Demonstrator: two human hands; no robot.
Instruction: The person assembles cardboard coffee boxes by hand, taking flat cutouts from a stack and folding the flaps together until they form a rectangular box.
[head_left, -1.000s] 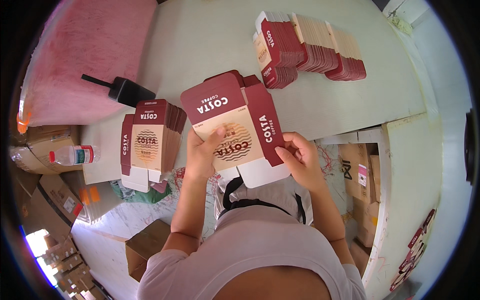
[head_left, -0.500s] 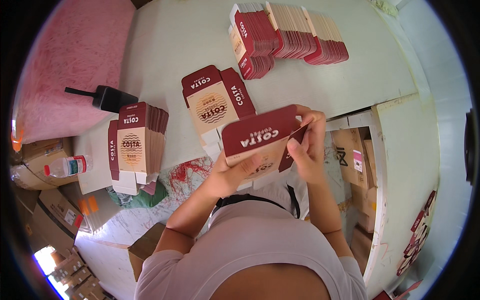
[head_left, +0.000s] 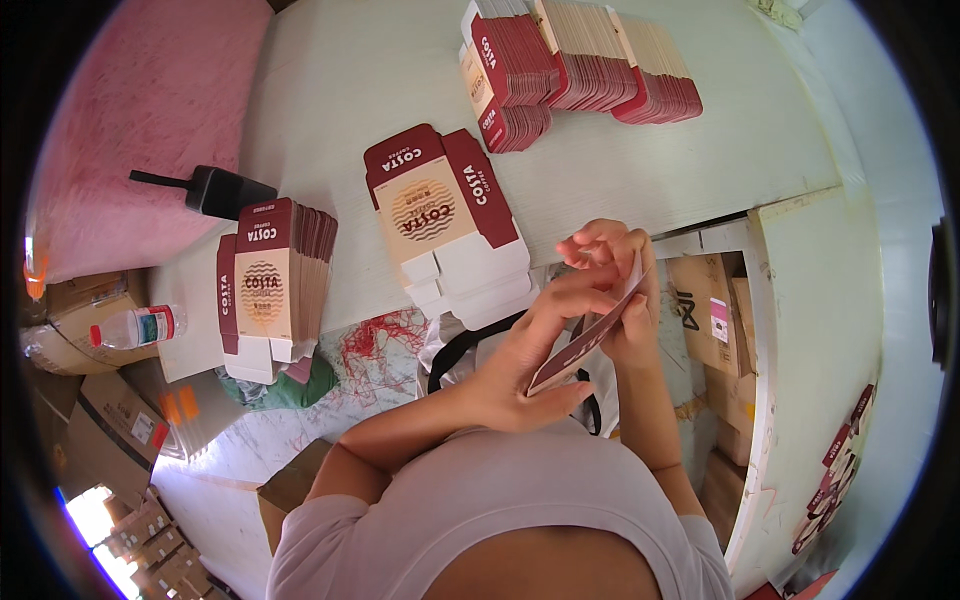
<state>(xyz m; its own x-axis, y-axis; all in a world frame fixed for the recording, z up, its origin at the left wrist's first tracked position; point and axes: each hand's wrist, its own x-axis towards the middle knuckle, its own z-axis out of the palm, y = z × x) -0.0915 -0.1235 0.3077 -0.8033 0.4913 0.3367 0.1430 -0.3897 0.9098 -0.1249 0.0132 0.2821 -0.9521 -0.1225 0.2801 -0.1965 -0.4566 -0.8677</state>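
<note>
Carton (head_left: 578, 354) is slanting before me, my left hand (head_left: 520, 350) and right hand (head_left: 630, 337) grasping opposite ends, probably for steadiness; another carton (head_left: 420, 205) is lying flat on the table (head_left: 320, 120), and farther carton rows (head_left: 592, 72) are apparently propping one another.

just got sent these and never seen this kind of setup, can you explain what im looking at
There is no machine here: a person works with two bare hands. The view comes from the left of two fisheye cameras worn on the head, looking down, which is why straight edges bend.

The right hand grips a carton, tilted nearly edge-on, while the left hand touches its lower end.

On the pale table lie an unfolded-looking carton, a stack of cartons at left, and three bundles of cartons at the far side.
</note>
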